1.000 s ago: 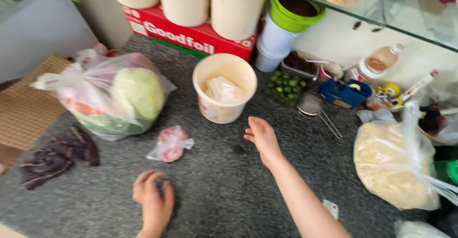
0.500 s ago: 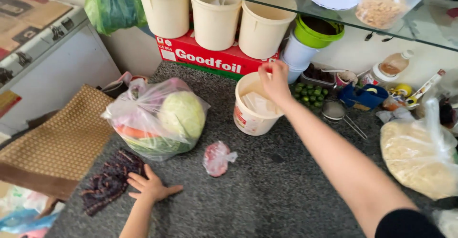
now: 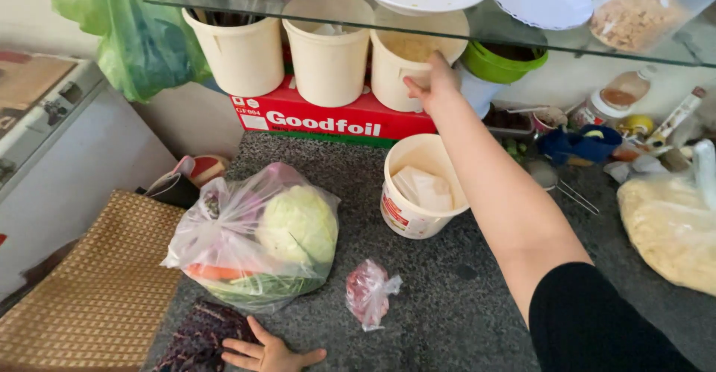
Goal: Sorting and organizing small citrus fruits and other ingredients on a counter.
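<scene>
The right hand (image 3: 432, 81) grips the rim of a cream tub (image 3: 409, 66), its fingers closed on the near edge. The tub stands far on the bench (image 3: 462, 297), rightmost of 3 under a glass shelf (image 3: 522, 33). The left hand (image 3: 268, 353) lies flat, fingers spread, beside a dark purple bundle (image 3: 198, 338).

Under the right hand (image 3: 432, 81), a smooth cream plastic tub (image 3: 399, 70). Beside the left hand (image 3: 268, 353), speckled matt stone table (image 3: 455, 305), crinkled glossy plastic bag (image 3: 253, 234). Above, a glass shelf (image 3: 522, 33).
</scene>
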